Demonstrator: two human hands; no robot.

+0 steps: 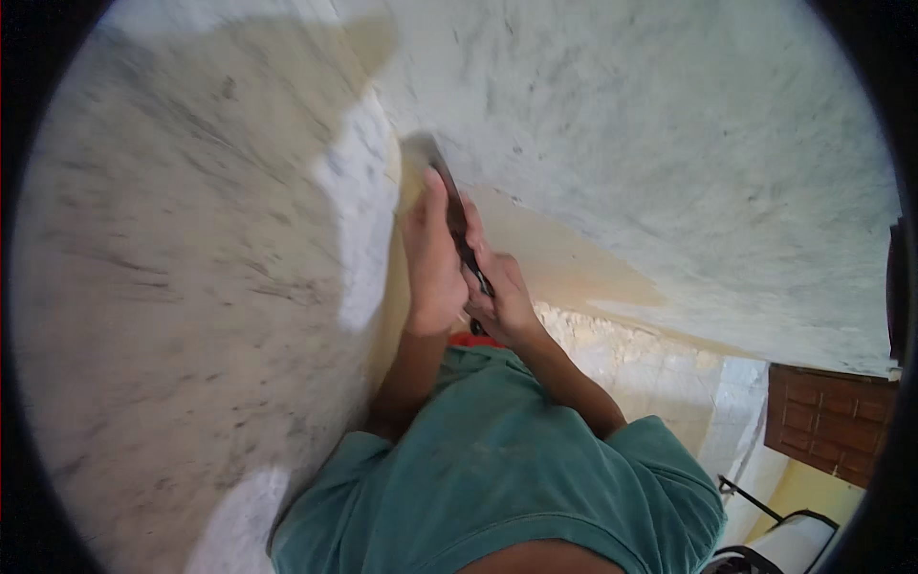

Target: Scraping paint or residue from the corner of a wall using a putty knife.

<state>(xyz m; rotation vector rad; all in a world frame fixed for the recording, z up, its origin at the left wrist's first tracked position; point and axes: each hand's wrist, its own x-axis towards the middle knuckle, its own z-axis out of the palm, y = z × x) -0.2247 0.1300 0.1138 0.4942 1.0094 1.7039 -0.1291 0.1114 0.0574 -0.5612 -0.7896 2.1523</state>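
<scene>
My right hand (505, 290) grips the dark handle of a flat plastering trowel (452, 201), seen nearly edge-on. My left hand (434, 258) is pressed along the trowel's left side, its upper fingers on the blade; part of the grip is hidden. The blade's far end is blurred and lies at the corner where the left wall (179, 287) meets the right wall (645, 158). Both walls carry grey-white, streaked plaster. Beside the blade a bare beige patch (574, 251) shows on the right wall, and a whiter patch (358, 215) on the left one.
Low on the right wall runs a rough, chipped strip (609, 330) above pale tiles. A brown panelled wooden door (825, 416) stands at far right. Below it is a white object with a black frame (796, 538). Something red (477, 339) shows under my hands.
</scene>
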